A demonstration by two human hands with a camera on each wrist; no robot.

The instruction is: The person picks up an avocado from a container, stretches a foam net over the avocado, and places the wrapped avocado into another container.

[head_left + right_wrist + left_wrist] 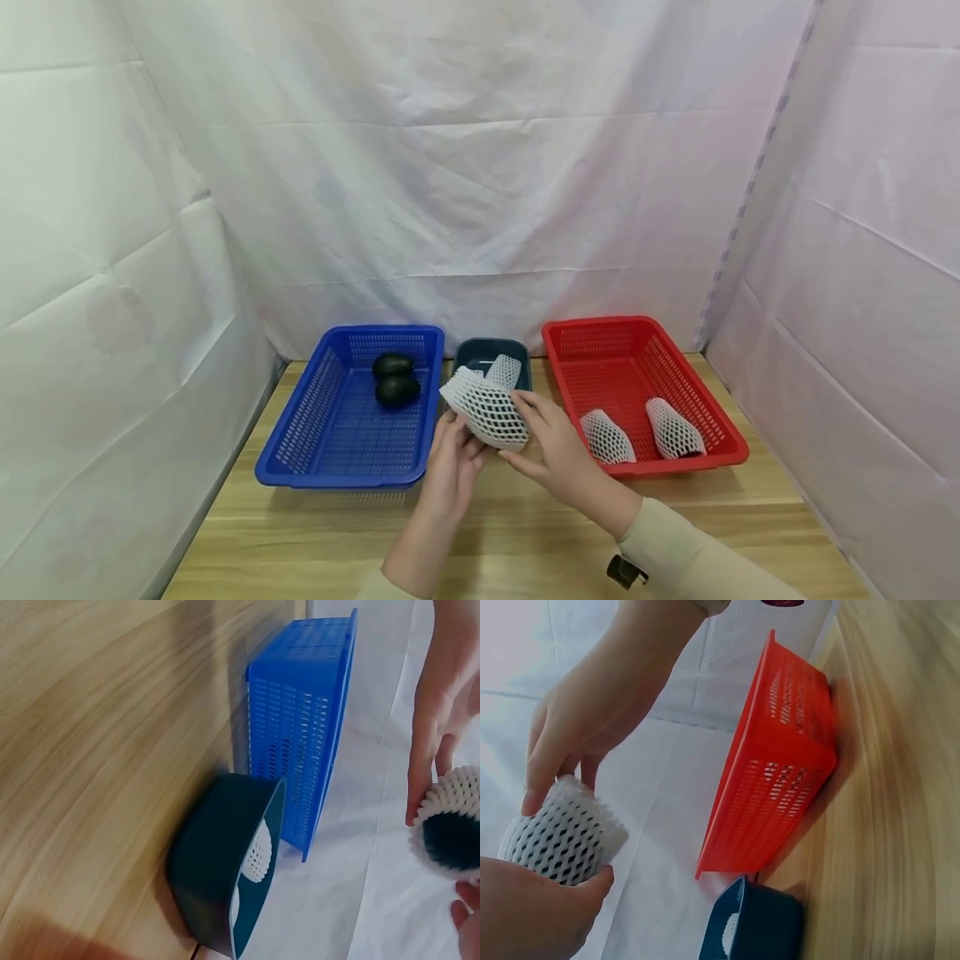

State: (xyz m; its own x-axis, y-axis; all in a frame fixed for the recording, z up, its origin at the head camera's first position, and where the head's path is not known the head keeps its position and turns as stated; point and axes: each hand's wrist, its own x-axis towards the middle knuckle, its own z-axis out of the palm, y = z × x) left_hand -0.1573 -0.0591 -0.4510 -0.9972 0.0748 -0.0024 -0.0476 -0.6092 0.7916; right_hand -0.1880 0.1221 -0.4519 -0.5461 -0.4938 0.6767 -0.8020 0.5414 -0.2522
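Both hands hold an avocado in a white foam net (489, 410) above the table, in front of the small tray. My left hand (452, 462) grips it from below and the left. At its right end my right hand (557, 450) holds the net between thumb and fingers. The right wrist view shows the dark end of the avocado (453, 840) through the net's open end. Two bare dark avocados (396, 390) lie in the blue basket (341, 482). Two netted ones (607, 437) lie in the red basket (600, 379), dark skin showing at one net's end.
Between the baskets stands a small dark teal tray (491, 343) with white foam nets (504, 371) in it. The wooden table (517, 550) ends at white cloth walls (480, 208) at the back and sides.
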